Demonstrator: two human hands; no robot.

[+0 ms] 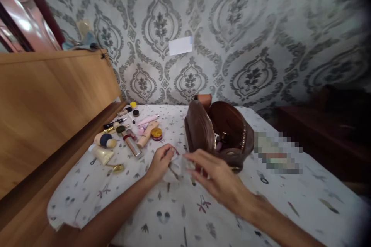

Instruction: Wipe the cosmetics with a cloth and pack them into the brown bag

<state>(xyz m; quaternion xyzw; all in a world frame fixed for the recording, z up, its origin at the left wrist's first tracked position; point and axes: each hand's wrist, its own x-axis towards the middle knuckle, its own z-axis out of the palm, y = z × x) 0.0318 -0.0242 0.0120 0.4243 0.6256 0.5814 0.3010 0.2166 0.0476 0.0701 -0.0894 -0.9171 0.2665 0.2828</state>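
Observation:
In front of the brown bag, both my hands are close together above the patterned sheet. My left hand (160, 163) is closed in a pinch on a thin, whitish see-through piece (174, 171), which looks like clear plastic. My right hand (216, 175) curls its thumb and fingers around a small clear object (187, 164); blur hides its kind. The brown handbag (199, 127) stands unzipped just beyond my right hand, with a few small items in its dark inside. A yellow-lidded jar (156, 134) lies beyond my left hand.
Left on the sheet (162, 216) lie several cosmetics: a cream tube (101, 155), a navy-banded bottle (104, 140), a clear-ended tube (131, 144), a peach tube (147, 134) and a gold piece (118, 168). A wooden panel (58, 112) borders the left; a patterned wall (203, 73) stands behind.

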